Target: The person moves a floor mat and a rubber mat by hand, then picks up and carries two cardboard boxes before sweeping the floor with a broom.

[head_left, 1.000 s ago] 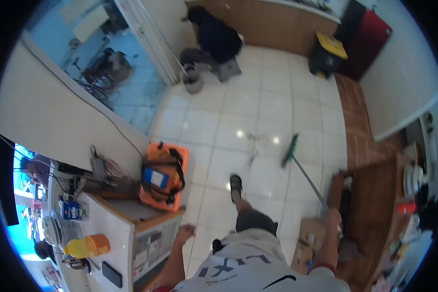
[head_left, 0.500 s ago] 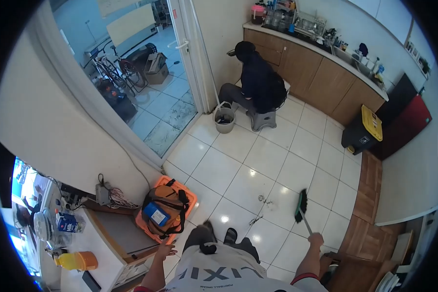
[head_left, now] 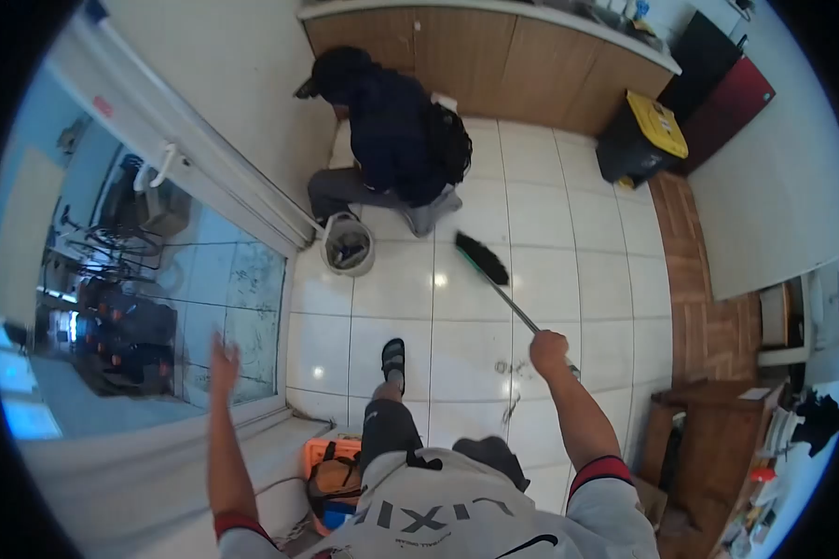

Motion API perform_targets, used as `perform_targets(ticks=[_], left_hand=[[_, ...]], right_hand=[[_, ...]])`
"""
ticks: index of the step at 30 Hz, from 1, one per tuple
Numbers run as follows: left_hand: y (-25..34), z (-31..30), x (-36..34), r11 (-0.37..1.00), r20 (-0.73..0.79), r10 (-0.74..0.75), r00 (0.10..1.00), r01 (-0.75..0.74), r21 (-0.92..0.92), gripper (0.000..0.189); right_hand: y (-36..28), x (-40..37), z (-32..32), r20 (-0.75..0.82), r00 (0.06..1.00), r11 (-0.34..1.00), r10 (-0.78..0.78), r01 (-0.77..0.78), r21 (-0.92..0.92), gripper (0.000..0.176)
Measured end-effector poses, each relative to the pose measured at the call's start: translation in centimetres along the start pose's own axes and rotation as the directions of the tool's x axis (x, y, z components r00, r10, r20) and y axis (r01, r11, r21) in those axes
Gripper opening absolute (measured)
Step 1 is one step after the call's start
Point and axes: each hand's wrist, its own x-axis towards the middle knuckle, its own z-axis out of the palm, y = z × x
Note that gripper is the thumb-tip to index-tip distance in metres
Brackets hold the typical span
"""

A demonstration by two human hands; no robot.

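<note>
My right hand [head_left: 549,350] is closed round the handle of a broom [head_left: 482,259], whose dark bristles with a green edge are over the white tiles ahead. My left hand [head_left: 224,361] is raised at the left, in front of the glass door, a little blurred; its fingers look apart and nothing is in it. Beyond the broom, a person [head_left: 382,130] in dark clothes sits low on a stool beside a grey bucket [head_left: 349,246]. Dark smudges [head_left: 511,407] mark the tiles between me and the broom.
An orange crate [head_left: 317,453] with a bag stands by my leg. Wooden cabinets [head_left: 457,61] line the far wall, with a black bin [head_left: 626,147] with yellow lid at their right. The door frame [head_left: 205,140] is at the left, wooden furniture [head_left: 708,447] at the lower right.
My view has shifted forward, nearer the person and bucket. One foot has stepped ahead. The broom has moved forward and left, and my left hand has risen and reached out to the left.
</note>
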Motion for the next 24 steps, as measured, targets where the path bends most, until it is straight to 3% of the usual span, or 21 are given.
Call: perform_targets(ticks=[1, 3, 4, 6, 7, 9, 12, 16, 17, 18, 19, 21, 23, 24], left_hand=[[0.6, -2.4, 7.0, 0.998, -0.014, -0.040, 0.999, 0.041, 0.049, 0.053], [5.4, -7.4, 18.8, 0.959, -0.164, 0.185, 0.969, -0.142, 0.245, 0.050], [3.9, -8.2, 24.3, 0.897, -0.232, 0.300, 0.925, -0.190, 0.399, 0.050], [3.8, -9.5, 32.7, 0.814, -0.312, 0.318, 0.895, -0.089, 0.575, 0.049], [4.4, -9.7, 35.1, 0.818, -0.294, 0.314, 0.903, -0.100, 0.567, 0.049], [6.0, -9.1, 38.7, 0.741, -0.306, 0.232, 0.924, 0.036, 0.671, 0.046], [4.3, -6.7, 41.9, 0.738, -0.295, 0.168, 0.941, 0.078, 0.670, 0.043], [-4.8, -4.5, 45.4, 0.861, -0.327, 0.100, 0.940, 0.083, 0.502, 0.042], [-8.2, -3.4, 46.0, 0.838, -0.385, 0.234, 0.893, 0.015, 0.546, 0.041], [-6.5, -2.5, 46.0, 0.809, -0.432, 0.364, 0.825, -0.050, 0.586, 0.041], [-4.8, -2.6, 45.6, 0.864, -0.411, 0.051, 0.910, 0.166, 0.475, 0.039], [-9.8, -2.9, 47.3, 0.891, -0.362, 0.118, 0.925, 0.063, 0.450, 0.040], [-12.4, -4.9, 49.0, 0.909, -0.283, 0.053, 0.958, 0.071, 0.411, 0.042], [-17.4, -6.5, 51.3, 0.769, -0.234, 0.124, 0.964, 0.055, 0.637, 0.045]], right_hand=[[-2.1, -1.1, -1.7, -0.083, 0.993, 0.994, -0.090, 0.083, -0.075, 0.017], [-3.3, -0.8, -3.7, 0.015, 0.999, 0.999, -0.043, 0.043, 0.015, 0.016], [-3.5, -0.5, -4.5, 0.076, 0.997, 0.994, -0.024, 0.016, 0.105, 0.015], [-2.8, -0.9, -8.0, 0.063, 0.997, 0.998, -0.051, 0.048, 0.041, 0.014], [-3.0, -1.0, -10.7, 0.027, 0.998, 0.998, -0.064, 0.064, -0.006, 0.014], [-5.0, 0.4, -14.1, 0.015, 0.998, 0.997, -0.069, 0.069, -0.016, 0.013], [-9.0, 5.7, -15.1, -0.049, 0.995, 0.996, -0.086, 0.086, -0.001, 0.010], [-13.3, 9.2, -11.7, 0.057, 0.998, 0.999, -0.033, 0.031, 0.036, 0.009], [-13.8, 8.3, -11.0, 0.119, 0.993, 0.997, -0.004, -0.005, 0.071, 0.009], [-13.6, 6.4, -11.0, 0.160, 0.987, 0.995, -0.027, 0.010, 0.104, 0.014], [-13.1, 3.9, -10.5, 0.182, 0.983, 0.995, 0.001, -0.019, 0.099, 0.014], [-10.9, -0.6, -10.0, 0.182, 0.983, 0.992, -0.030, 0.007, 0.127, 0.024], [-7.9, -4.4, -11.0, 0.243, 0.969, 0.991, 0.052, -0.081, 0.110, 0.026], [-6.5, -6.4, -11.5, 0.302, 0.947, 0.985, 0.107, -0.143, 0.100, 0.030]])
